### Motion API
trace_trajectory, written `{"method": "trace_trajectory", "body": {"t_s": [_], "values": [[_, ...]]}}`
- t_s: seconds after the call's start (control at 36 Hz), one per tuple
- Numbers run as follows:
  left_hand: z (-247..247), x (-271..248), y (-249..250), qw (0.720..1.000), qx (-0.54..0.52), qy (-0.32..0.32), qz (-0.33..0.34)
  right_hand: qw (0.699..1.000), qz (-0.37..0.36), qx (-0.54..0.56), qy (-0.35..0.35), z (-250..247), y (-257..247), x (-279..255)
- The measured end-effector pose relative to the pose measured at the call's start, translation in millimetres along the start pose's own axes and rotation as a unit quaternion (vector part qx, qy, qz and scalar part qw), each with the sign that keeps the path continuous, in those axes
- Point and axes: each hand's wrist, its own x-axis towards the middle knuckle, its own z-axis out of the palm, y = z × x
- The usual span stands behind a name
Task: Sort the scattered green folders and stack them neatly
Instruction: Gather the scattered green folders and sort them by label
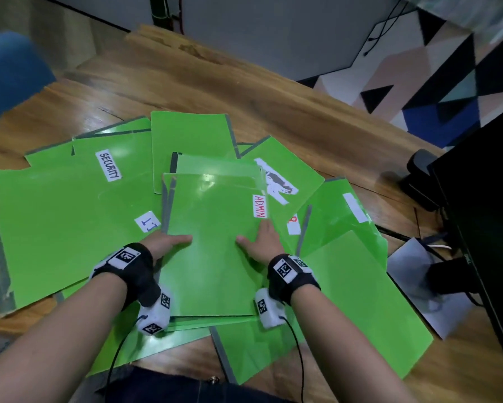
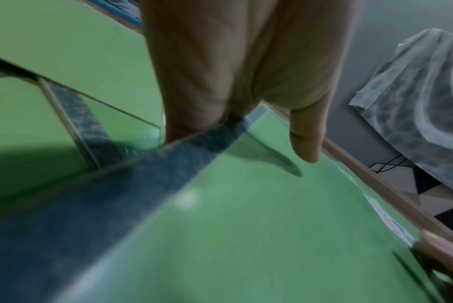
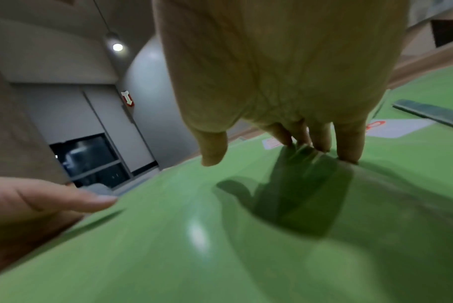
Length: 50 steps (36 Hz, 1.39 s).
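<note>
Several green folders lie scattered and overlapping on the wooden table [image 1: 244, 91]. The top middle one carries a red ADMIN label [image 1: 259, 206]. My left hand [image 1: 169, 242] grips this ADMIN folder [image 1: 212, 257] at its grey left spine [image 2: 168, 170]. The thumb [image 2: 307, 143] is above it and the fingers are tucked under the edge. My right hand [image 1: 256, 238] rests on the folder's right edge [image 3: 349, 184] with straight fingertips [image 3: 347, 143] and the thumb spread. The sheet bows up between both hands. Others nearby include a SECURITY folder [image 1: 70, 216] and one with a torn white sticker [image 1: 296, 170].
A black monitor [image 1: 482, 228] stands at the right, its stand on a white sheet [image 1: 410, 257], with cables around it. A blue chair [image 1: 12, 74] is at the far left. Bare wood lies beyond the folders, and the table's far edge runs diagonally toward the patterned carpet [image 1: 436, 82].
</note>
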Motion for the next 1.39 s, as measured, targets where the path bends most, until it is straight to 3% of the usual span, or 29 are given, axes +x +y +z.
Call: {"method": "trace_trajectory", "body": {"t_s": [0.08,0.17,0.31,0.39,0.53,0.86,0.94,1.03,1.08,1.14,1.25,1.39], "values": [[1,-1,0,0.999,0.048,0.01,0.01,0.998,-0.019,0.044,-0.031,-11,27,-18],[1,-5,4,0.997,0.078,0.013,0.013,1.0,0.019,0.003,0.001,-33,65,-32],[1,-11,6,0.994,0.109,0.024,0.012,0.971,0.183,-0.144,0.047,-72,132,-52],[1,-13,6,0.99,0.133,0.039,0.021,0.958,0.267,-0.1,0.014,-70,158,-62],[3,-16,6,0.989,0.136,0.043,0.026,0.959,0.281,-0.035,0.016,-40,163,-70],[3,-19,5,0.99,0.135,0.034,0.026,0.945,0.323,-0.004,0.054,-33,141,-57],[2,-18,4,0.989,0.142,0.033,0.027,0.957,0.281,-0.025,0.062,-46,141,-50],[1,-19,5,0.989,0.145,0.03,0.018,0.98,0.115,-0.153,0.051,-62,141,-39],[0,-19,6,0.989,0.143,0.029,0.012,0.971,0.013,-0.238,-0.008,-74,134,-32],[2,-20,7,0.989,0.141,0.033,0.012,0.945,-0.04,-0.322,-0.048,-87,126,-25],[5,-22,9,0.99,0.138,0.038,0.013,0.892,-0.09,-0.434,-0.085,-94,114,-17],[5,-25,10,0.992,0.125,0.035,0.005,0.881,-0.098,-0.45,-0.111,-95,109,-14]]}}
